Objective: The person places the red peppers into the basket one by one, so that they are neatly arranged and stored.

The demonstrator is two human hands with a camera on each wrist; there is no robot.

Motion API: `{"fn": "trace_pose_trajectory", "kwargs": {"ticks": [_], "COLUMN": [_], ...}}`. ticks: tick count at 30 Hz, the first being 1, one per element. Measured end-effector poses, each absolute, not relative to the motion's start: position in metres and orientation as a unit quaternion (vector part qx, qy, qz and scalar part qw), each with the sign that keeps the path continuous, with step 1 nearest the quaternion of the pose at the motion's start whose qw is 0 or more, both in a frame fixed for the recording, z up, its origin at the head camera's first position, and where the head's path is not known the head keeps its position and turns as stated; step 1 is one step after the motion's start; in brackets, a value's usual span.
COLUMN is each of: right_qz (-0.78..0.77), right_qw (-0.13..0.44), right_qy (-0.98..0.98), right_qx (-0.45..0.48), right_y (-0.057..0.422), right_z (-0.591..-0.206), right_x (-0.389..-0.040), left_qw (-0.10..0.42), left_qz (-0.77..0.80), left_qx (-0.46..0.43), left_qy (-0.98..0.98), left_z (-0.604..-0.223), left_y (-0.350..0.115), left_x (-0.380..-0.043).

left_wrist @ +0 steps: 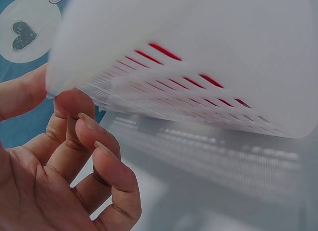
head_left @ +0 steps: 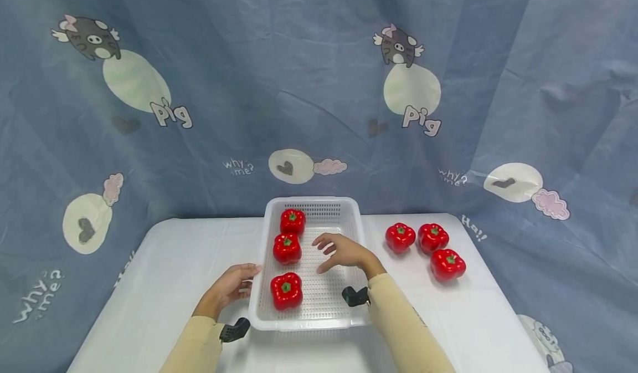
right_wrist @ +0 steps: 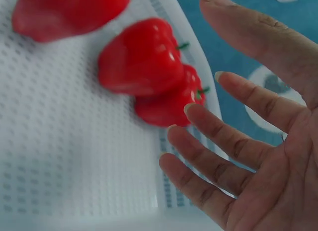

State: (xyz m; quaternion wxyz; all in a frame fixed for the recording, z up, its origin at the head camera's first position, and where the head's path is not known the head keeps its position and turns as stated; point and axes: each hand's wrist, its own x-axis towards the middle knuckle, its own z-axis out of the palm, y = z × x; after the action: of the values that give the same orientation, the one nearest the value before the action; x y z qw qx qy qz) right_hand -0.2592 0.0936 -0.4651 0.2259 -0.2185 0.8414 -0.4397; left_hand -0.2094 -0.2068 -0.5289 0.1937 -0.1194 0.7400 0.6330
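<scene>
Three red bell peppers sit along the left side of a white plastic basket [head_left: 309, 325]: a far one [head_left: 292, 221], a middle one [head_left: 287, 249] and a near one [head_left: 286, 291]. My left hand [head_left: 233, 285] pinches the basket's left rim, the thumb at its edge and the index fingertip beneath, as the left wrist view shows. Over the middle of the basket hovers my right hand [head_left: 344, 251], fingers spread and loosely bent, holding nothing. The right wrist view shows its fingers [right_wrist: 213, 181] apart from the peppers [right_wrist: 141, 57].
Right of the basket, three more red bell peppers lie on the white table: one [head_left: 400, 237] nearest the basket, one [head_left: 432, 238] beside it and one [head_left: 447, 265] closer to me. A blue cartoon-print curtain [head_left: 319, 96] hangs behind the table.
</scene>
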Motion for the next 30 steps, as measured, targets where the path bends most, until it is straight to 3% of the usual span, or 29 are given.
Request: {"fn": "trace_pose_trajectory", "kwargs": {"ticks": [15,30], "right_qz": [-0.51,-0.516], "right_qw": [0.129,0.04], "right_qy": [0.836,0.855], "right_qx": [-0.154,-0.042], "right_y": [0.153,0.188], "right_z": [-0.457,-0.473], "right_x": [-0.264,-0.267], "left_qw": [0.194,0.193], "left_qz": [0.633,0.634], "left_qx": [-0.119,-0.115], "left_qy": [0.74,0.74], "left_z": [-0.53,-0.528], "left_y": [-0.205,-0.206], "left_x": [-0.209,-0.208]}}
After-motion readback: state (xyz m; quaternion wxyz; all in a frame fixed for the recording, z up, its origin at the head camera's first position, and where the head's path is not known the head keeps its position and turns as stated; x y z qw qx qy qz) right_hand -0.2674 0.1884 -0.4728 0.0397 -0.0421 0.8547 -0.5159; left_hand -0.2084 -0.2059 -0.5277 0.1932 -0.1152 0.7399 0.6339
